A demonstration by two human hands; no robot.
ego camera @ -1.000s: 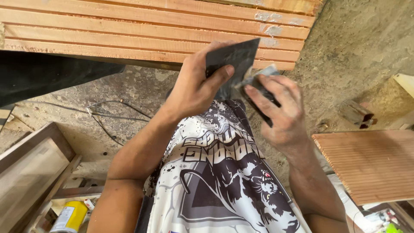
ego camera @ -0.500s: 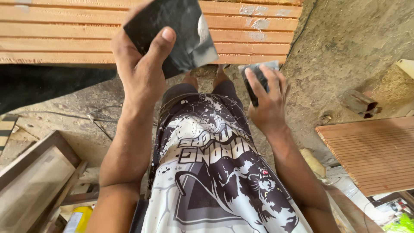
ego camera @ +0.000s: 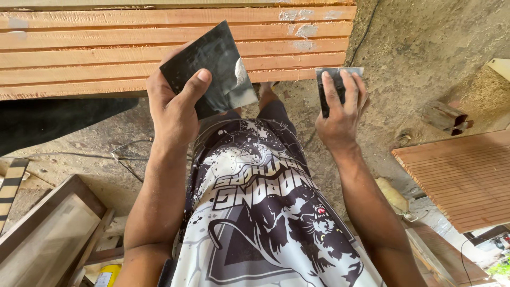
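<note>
Holding: 2 dark pieces, 1 per hand, both raised in front of the torso.
Left hand (ego camera: 172, 109): closed on a large dark sheet (ego camera: 210, 66); thumb pressed flat across its face, fingers behind it and hidden.
Large dark sheet: roughly square, tilted with 1 corner up; matt black, with a pale grey worn patch along its right edge and lower right corner. It overlaps the lower edge of the grooved board in this view; whether it touches the board cannot be told.
Right hand (ego camera: 340, 114): closed on a small dark folded piece (ego camera: 334, 85); about 3 fingers lie over its front, thumb out of sight.
Small dark folded piece: rectangular, upright, black with a grey rim at the top; held just past the board's right end, apart from the large sheet.
Shirt (ego camera: 260, 212): pale with a dark printed figure, nearest the camera, between both forearms.
Ground (ego camera: 425, 48): dusty, with a thin cable (ego camera: 127, 151) at left.
Ribbed panel (ego camera: 462, 178): reddish, at right on the ground.
Grooved board (ego camera: 106, 53): farthest; long parallel orange-brown ridges, pale filler patches near its right end.
</note>
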